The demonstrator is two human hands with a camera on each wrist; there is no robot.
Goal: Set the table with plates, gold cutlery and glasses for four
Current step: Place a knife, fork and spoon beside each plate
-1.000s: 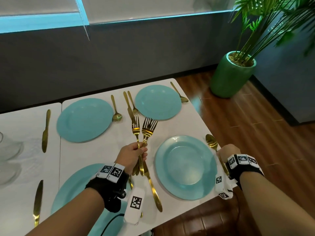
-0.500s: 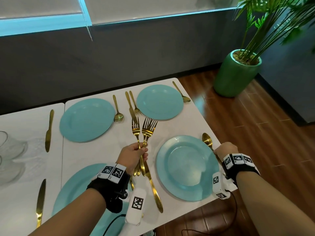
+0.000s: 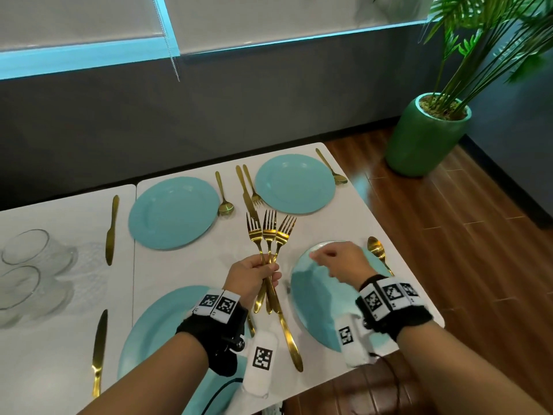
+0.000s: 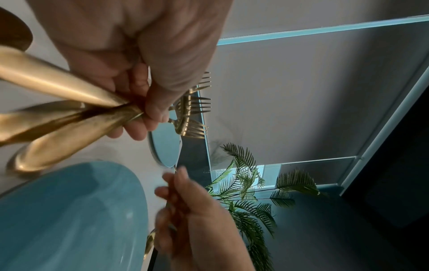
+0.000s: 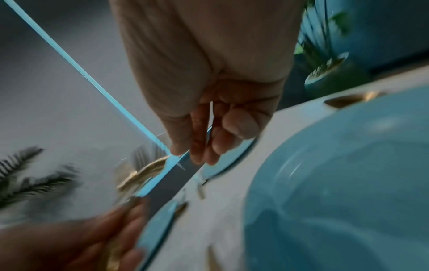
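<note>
My left hand (image 3: 261, 272) grips three gold forks (image 3: 269, 232) by their handles, tines up and fanned, above the white table (image 3: 353, 214) between the plates. The left wrist view shows the same fork handles (image 4: 69, 113) in that fist. My right hand (image 3: 318, 256) hovers over the near right teal plate (image 3: 314, 313), fingers loosely curled and holding nothing, a short way right of the forks. A gold spoon (image 3: 377, 251) lies right of that plate and a gold knife (image 3: 288, 336) left of it. In the right wrist view the blurred fingers (image 5: 209, 139) are empty.
Three more teal plates sit far left (image 3: 173, 212), far right (image 3: 294, 182) and near left (image 3: 149, 327), with knives, spoons and one fork beside them. Clear glasses (image 3: 30, 250) stand at the left edge. A green plant pot (image 3: 425, 139) stands on the wooden floor to the right.
My right hand has left the spoon beside the near right plate and moved left over the plate toward the forks. The left hand has kept its grip; the forks fan out slightly more.
</note>
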